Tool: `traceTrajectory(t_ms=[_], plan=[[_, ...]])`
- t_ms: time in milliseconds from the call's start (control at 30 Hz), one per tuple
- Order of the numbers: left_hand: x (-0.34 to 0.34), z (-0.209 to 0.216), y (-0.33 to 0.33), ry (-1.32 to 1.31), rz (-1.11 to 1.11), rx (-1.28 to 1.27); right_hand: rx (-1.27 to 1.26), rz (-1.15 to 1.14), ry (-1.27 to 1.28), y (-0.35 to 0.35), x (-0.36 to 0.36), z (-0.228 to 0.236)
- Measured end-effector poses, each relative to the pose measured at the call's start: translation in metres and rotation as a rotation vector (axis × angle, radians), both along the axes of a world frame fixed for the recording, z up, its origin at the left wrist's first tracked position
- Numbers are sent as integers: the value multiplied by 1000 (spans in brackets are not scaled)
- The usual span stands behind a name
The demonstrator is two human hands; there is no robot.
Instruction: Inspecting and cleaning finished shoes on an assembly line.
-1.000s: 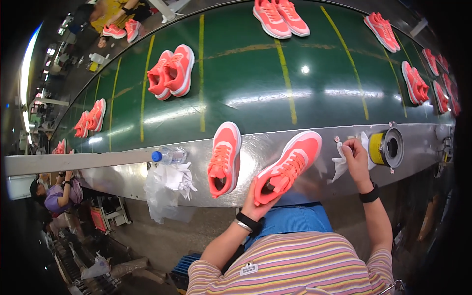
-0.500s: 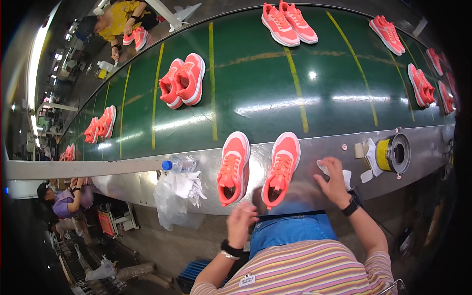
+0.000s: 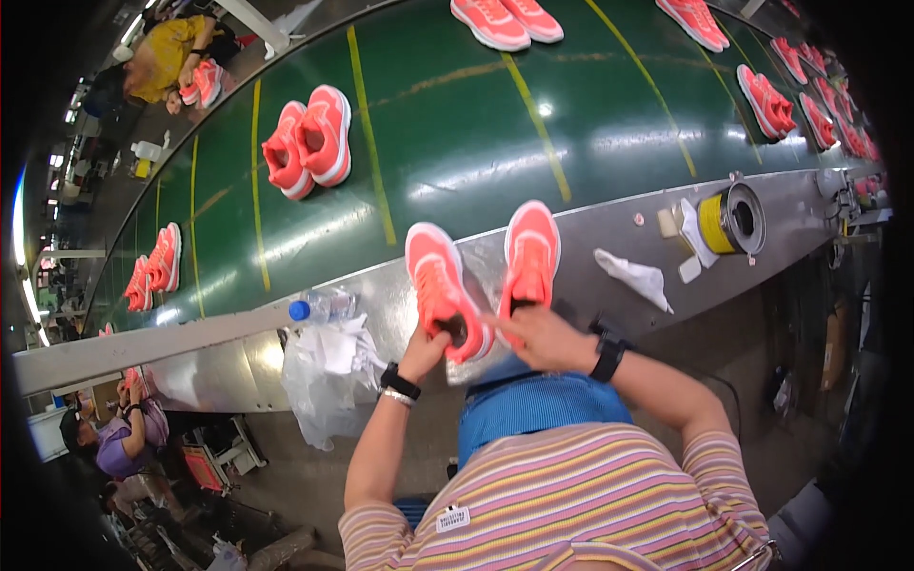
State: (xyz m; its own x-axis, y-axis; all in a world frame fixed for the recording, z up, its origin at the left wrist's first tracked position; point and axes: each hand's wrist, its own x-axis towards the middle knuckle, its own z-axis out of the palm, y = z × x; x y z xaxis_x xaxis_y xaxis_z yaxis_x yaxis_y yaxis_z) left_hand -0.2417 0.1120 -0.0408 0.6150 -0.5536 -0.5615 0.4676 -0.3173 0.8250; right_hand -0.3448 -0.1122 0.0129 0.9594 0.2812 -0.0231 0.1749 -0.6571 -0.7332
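Two coral-pink sneakers with white soles sit side by side before me, toes pointing away. My left hand [image 3: 422,356] grips the left sneaker [image 3: 440,283] at its heel opening, thumb at the collar. From the right, my right hand [image 3: 545,340] reaches across with its fingertips at the heel of that same sneaker. It covers the heel of the right sneaker [image 3: 531,252]; whether it also touches that one I cannot tell. A crumpled white cloth [image 3: 636,278] lies on the metal ledge to the right of the shoes.
Beyond the metal ledge [image 3: 590,228] runs a green conveyor belt [image 3: 428,143] carrying several pairs of pink sneakers. A yellow-sided tin [image 3: 716,225] stands right; a bottle [image 3: 333,305] and plastic bag [image 3: 328,381] lie left beside a grey bar [image 3: 162,344]. Co-workers sit far left.
My right hand has left the white cloth on the ledge and come to the sneakers. My left hand has closed on the left sneaker. The view has shifted, and the left sneaker now tilts.
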Motion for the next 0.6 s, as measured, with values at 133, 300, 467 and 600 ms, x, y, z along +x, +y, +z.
traceTrajectory(t_ms=[133,300,467,600], plan=[[18,31,-26,173,-11,-37,6,180,382,-21,42,50],[44,76,-55,174,-165,51,19,228,454,-46,80,76],[57,86,-59,434,-5,-224,257,-62,598,-70,98,103],[51,99,-74,659,-36,-470,289,-179,566,-78,98,132]])
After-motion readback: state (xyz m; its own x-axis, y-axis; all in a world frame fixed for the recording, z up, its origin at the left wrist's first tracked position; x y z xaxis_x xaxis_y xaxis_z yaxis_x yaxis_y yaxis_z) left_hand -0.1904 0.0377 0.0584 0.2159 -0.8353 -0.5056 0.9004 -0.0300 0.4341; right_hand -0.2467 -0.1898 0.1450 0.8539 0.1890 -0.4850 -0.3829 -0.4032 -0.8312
